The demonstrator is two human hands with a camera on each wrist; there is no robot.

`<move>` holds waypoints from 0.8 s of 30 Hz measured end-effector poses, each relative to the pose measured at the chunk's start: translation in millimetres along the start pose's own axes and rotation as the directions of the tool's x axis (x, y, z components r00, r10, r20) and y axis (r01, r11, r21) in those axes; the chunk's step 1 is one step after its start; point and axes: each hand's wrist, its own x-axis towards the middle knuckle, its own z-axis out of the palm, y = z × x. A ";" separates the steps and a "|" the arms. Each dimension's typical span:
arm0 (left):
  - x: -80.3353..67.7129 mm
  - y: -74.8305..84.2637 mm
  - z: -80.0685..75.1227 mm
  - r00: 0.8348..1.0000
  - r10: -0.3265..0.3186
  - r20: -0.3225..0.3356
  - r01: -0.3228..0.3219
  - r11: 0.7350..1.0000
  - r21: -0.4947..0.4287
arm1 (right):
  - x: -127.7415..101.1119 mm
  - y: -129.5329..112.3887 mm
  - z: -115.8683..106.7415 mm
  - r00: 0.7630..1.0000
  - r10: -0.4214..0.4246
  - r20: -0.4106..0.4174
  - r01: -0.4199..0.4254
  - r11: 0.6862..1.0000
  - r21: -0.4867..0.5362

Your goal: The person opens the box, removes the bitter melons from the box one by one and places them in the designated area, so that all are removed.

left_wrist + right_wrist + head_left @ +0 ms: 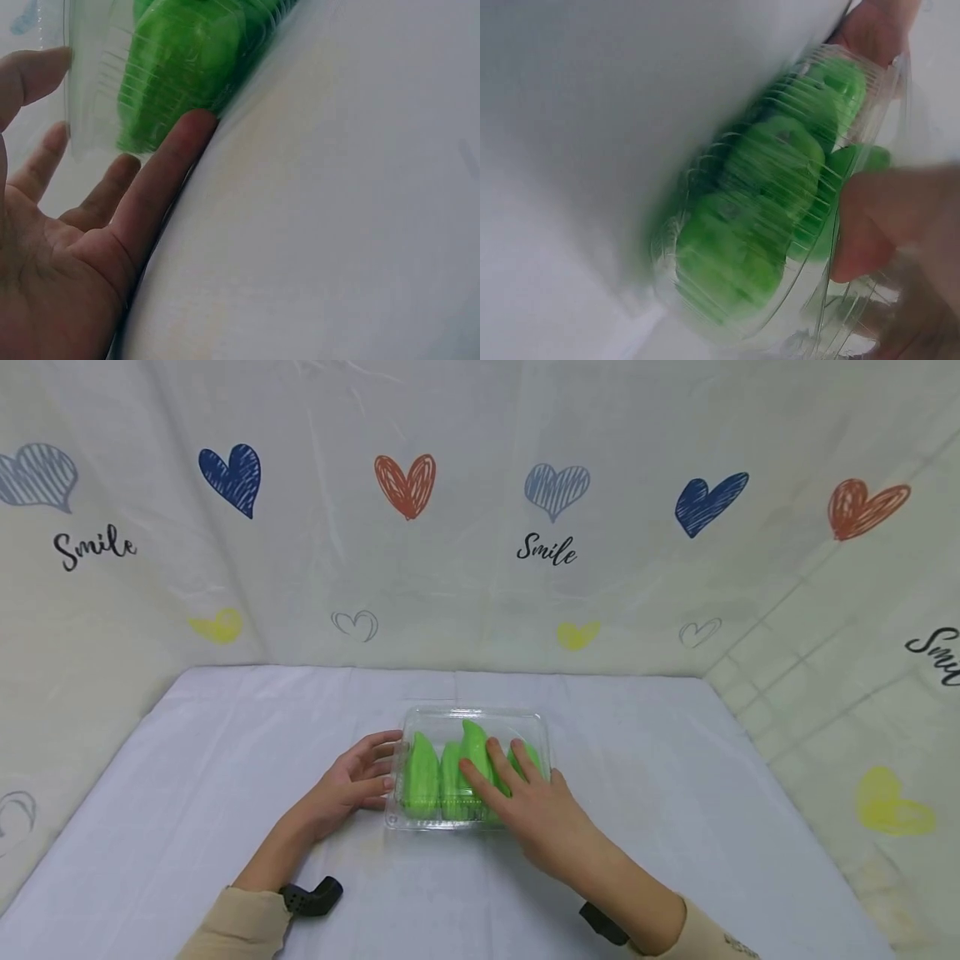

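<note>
A clear plastic box point(472, 713) stands on the table with several bright green, long, pointed fruits point(422, 777) in it, side by side. One green fruit point(474, 745) lies higher than its neighbours. My left hand point(352, 781) is at the box's left side, its fingers apart and nearly straight, the tips right at the wall. In the left wrist view, a fingertip point(196, 124) sits by the ribbed bottom edge. From the right, my right hand point(543, 814) reaches over the box with fingers spread across the fruits. Its thumb is partly hidden.
A white cloth point(637, 752) covers the table, wrinkled in places. Behind it hangs a pale sheet point(465, 568) printed with hearts and words, and this sheet also borders both sides. A black wrist device point(313, 897) is on my left forearm.
</note>
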 end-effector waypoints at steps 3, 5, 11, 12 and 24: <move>-0.3 2.0 1.3 1.000 -0.004 -0.011 0.004 1.000 0.014 | -1.5 2.6 0.1 1.000 -0.010 -0.006 0.010 1.000 0.019; -0.4 2.7 2.0 1.000 -0.005 -0.014 0.005 1.000 0.022 | -3.1 4.4 0.8 0.999 -0.023 -0.024 0.023 0.999 0.030; -1.0 1.5 1.2 1.000 0.014 0.006 -0.014 1.000 0.019 | -7.9 8.9 4.3 0.986 -0.075 -0.151 0.078 0.997 0.009; -1.0 0.9 0.8 1.000 0.019 0.009 -0.019 1.000 0.019 | -8.6 9.2 4.2 0.984 -0.076 -0.159 0.078 0.997 0.006; -0.2 -3.8 -3.3 0.997 0.035 0.065 -0.040 0.996 0.074 | -6.6 10.4 3.4 0.993 -0.003 -0.117 0.002 1.000 -0.007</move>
